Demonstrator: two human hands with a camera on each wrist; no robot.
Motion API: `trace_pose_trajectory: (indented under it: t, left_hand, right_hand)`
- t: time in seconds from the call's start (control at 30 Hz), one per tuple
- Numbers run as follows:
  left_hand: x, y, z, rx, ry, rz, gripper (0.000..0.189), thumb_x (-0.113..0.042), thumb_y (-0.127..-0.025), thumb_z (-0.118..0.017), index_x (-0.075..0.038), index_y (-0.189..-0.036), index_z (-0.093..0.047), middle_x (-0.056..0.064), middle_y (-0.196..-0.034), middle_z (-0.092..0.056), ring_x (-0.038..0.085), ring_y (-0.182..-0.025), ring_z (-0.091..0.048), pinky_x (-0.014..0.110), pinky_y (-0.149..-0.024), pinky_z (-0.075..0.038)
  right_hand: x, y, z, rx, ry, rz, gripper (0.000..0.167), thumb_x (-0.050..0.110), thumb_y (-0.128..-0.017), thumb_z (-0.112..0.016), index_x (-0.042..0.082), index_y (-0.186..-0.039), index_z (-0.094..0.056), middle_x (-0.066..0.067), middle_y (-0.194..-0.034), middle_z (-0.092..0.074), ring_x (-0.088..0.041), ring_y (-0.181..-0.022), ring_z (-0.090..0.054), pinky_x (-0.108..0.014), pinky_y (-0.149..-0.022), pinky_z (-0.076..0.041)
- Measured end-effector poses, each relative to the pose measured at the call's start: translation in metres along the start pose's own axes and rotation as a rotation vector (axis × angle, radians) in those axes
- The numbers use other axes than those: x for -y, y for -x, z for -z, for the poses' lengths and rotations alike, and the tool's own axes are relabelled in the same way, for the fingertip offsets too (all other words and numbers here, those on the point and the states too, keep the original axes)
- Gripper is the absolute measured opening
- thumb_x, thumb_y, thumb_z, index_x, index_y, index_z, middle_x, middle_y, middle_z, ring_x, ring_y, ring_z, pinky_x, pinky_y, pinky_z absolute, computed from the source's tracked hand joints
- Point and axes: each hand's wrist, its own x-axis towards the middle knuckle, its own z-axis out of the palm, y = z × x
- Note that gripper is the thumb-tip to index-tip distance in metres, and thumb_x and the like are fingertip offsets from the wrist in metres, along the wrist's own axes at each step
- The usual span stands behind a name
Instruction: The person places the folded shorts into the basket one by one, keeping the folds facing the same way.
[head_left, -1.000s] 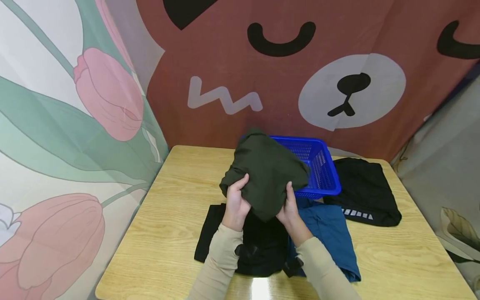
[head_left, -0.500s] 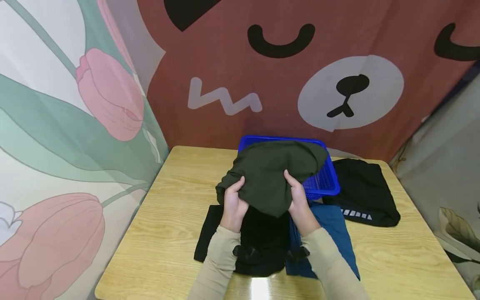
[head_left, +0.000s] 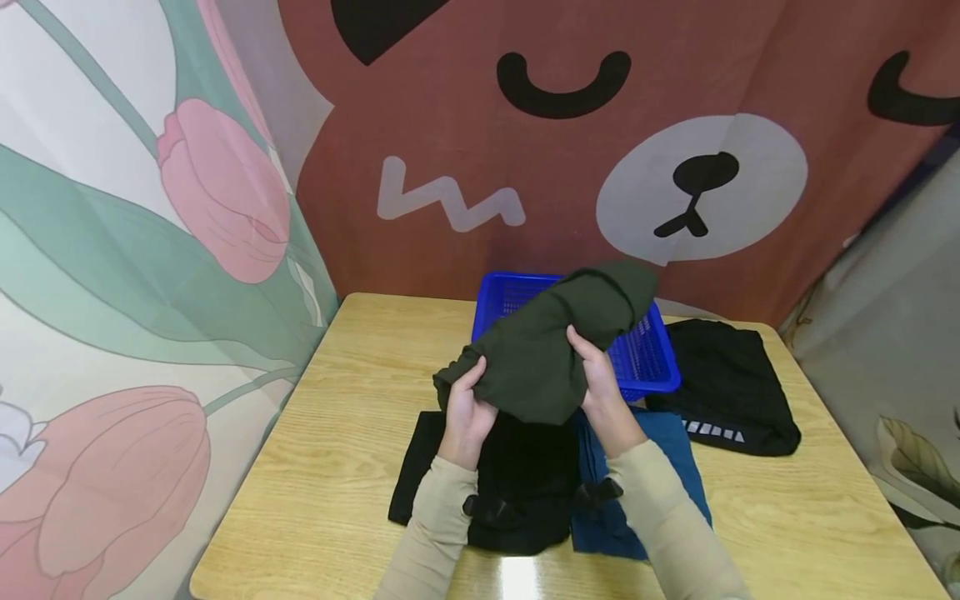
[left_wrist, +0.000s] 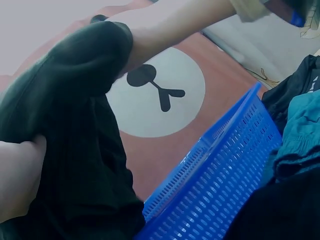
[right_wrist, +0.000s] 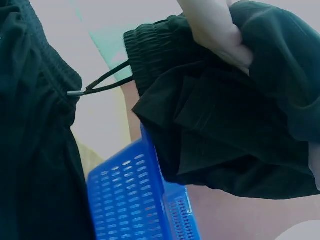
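Observation:
Dark green shorts (head_left: 536, 367) are held up in both hands over the front of a blue basket (head_left: 645, 358). My left hand (head_left: 467, 417) grips them near the waistband end, thumb on top. The right hand (head_left: 602, 396) pinches the other side, its thumb also on top. In the right wrist view an elastic waistband (right_wrist: 150, 47) shows gathers, with a drawstring (right_wrist: 107, 80) hanging from it. The cloth hides most of the fingers. Beneath the hands lies a folded black garment (head_left: 525, 492), and to its right a folded blue garment (head_left: 678, 450).
A black garment (head_left: 727, 383) with a row of pale marks lies on the table right of the basket. The wooden table (head_left: 360, 400) reaches back to a curtain (head_left: 450, 258) with a bear print.
The shorts have swung from hanging over the basket's left part to stretching up and right. My right hand has moved slightly right and up; the left has barely shifted.

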Motion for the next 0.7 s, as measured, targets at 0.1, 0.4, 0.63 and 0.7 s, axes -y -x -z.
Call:
trace_pose_trajectory:
  t: [0.1, 0.4, 0.63, 0.7]
  left_hand:
    - [0.002, 0.0, 0.003, 0.005, 0.029, 0.014, 0.034, -0.006, -0.094, -0.038, -0.003, -0.128, -0.035, 0.005, -0.115, -0.053, 0.017, -0.107, -0.05, 0.031, -0.098, -0.03]
    - [0.007, 0.001, 0.016, -0.001, 0.092, 0.092, 0.03, -0.032, -0.094, -0.043, -0.01, -0.113, -0.052, 0.002, -0.112, -0.057, 0.016, -0.107, -0.05, 0.032, -0.097, -0.031]
    - [0.018, 0.007, 0.037, 0.116, 0.041, 0.279, 0.085, -0.074, -0.079, -0.007, -0.012, -0.098, -0.064, 0.004, -0.101, -0.061, 0.022, -0.098, -0.053, 0.038, -0.086, -0.036]
    - [0.024, 0.006, 0.044, 0.142, 0.007, 0.345, 0.087, -0.075, -0.078, -0.004, -0.012, -0.08, -0.065, 0.005, -0.088, -0.063, 0.022, -0.087, -0.056, 0.037, -0.08, -0.039]
  right_hand:
    - [0.003, -0.001, -0.001, 0.037, 0.017, 0.011, 0.027, 0.005, -0.096, -0.033, 0.008, -0.097, -0.06, -0.004, -0.096, -0.06, -0.017, -0.086, -0.058, -0.026, -0.077, -0.045]
    - [0.013, -0.004, -0.006, 0.218, 0.098, 0.075, 0.029, 0.002, -0.096, -0.029, 0.007, -0.099, -0.057, -0.005, -0.094, -0.058, -0.017, -0.084, -0.058, -0.026, -0.075, -0.046]
    - [0.024, -0.001, -0.016, 0.172, 0.081, 0.097, 0.024, 0.001, -0.094, -0.034, 0.008, -0.098, -0.057, -0.004, -0.095, -0.058, -0.016, -0.085, -0.057, -0.025, -0.077, -0.045]
    - [0.028, 0.0, -0.019, 0.167, 0.059, 0.111, 0.024, 0.0, -0.094, -0.035, 0.008, -0.099, -0.057, -0.004, -0.096, -0.057, -0.016, -0.086, -0.056, -0.025, -0.078, -0.044]
